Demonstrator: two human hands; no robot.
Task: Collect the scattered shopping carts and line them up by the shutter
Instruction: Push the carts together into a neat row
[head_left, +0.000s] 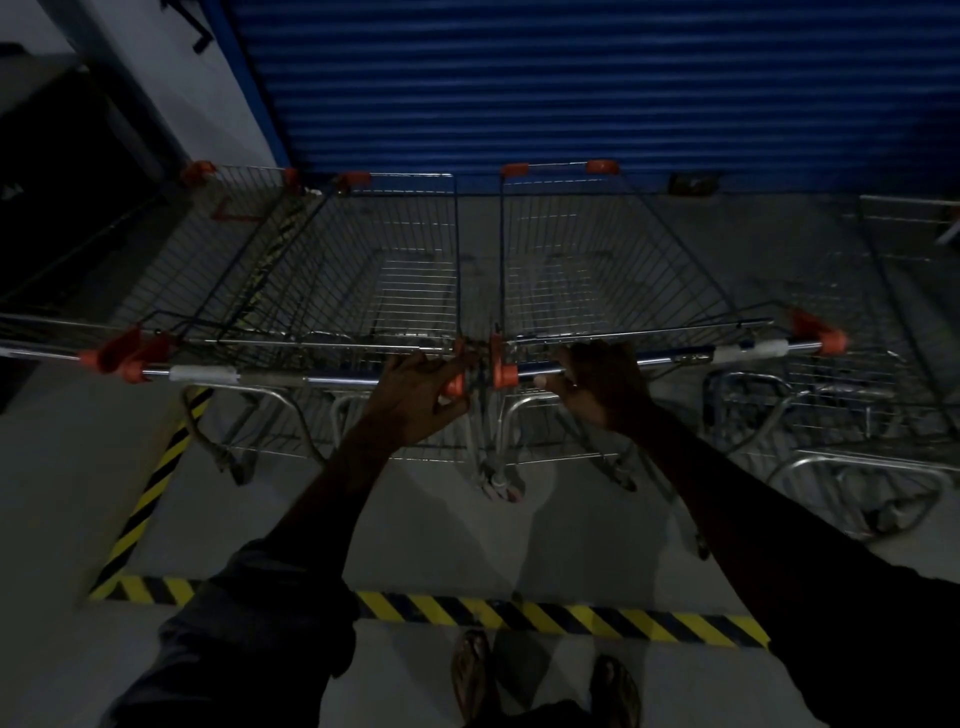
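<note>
While left hand fingers splay above one cart handle, right hand grips the other's.

carts | wire, orange-capped, side by side | facing shutter

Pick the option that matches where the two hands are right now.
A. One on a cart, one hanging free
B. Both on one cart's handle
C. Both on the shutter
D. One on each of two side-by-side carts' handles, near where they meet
D: the left hand is at the right end of the left cart's handle, and the right hand is on the right cart's handle by its left end.
</note>
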